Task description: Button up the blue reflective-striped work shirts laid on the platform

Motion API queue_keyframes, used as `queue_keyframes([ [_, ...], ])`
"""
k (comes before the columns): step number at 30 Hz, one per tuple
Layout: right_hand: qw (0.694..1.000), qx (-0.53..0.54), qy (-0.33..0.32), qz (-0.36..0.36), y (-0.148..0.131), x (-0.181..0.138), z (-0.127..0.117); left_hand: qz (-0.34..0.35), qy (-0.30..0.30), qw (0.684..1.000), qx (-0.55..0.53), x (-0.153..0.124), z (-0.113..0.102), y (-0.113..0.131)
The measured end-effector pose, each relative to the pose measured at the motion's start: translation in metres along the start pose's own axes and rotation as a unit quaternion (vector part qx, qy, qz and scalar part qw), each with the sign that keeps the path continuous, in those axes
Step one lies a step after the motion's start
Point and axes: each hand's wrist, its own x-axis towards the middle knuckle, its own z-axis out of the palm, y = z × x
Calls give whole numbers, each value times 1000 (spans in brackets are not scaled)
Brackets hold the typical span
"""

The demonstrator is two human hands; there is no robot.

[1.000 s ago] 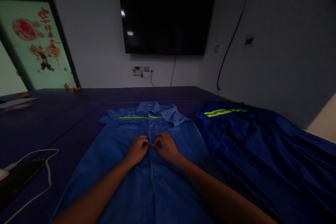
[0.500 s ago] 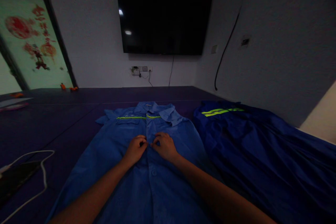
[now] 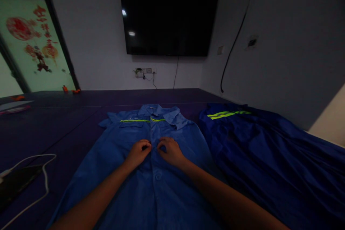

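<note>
Buttoning looked partway done: the blue shirt lay front-up on the counter, with the left hand and right hand each closed in a pinching grip on its placket at mid-chest. The collar lay spread open above.

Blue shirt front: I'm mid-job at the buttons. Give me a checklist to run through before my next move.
1. Grip: left hand and right hand both pinch the front strip of the light blue shirt at mid-chest: ok.
2. Fastening under the fingertips: hidden by the fingers: cannot tell.
3. Shirt flat on the table, front up, collar at the far end: ok.
4. Lower button in plain view nearer than the hands: ok.
5. Dark blue garment apart from the shirt's right edge: too dim: cannot tell.
6. White cable apart from the shirt, at the left: ok.
</note>
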Motion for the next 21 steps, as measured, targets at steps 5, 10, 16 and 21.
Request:
queue_keyframes([
  [5, 1000, 4, 11, -4, -2, -4, -1, -8, -7, 1000, -3, -1, -1, 0],
  [10, 1000, 3, 12, -7, -4, -4, -1, 7, -1, 1000, 12, -1, -1, -1],
  [16, 999, 15, 23, -18, -1, -2, 2, 33, -2, 999, 28, -3, -1, 2],
  [21, 999, 27, 33, -28, 0, -2, 3, 50, -6, 998, 39, -4, -2, 6],
])
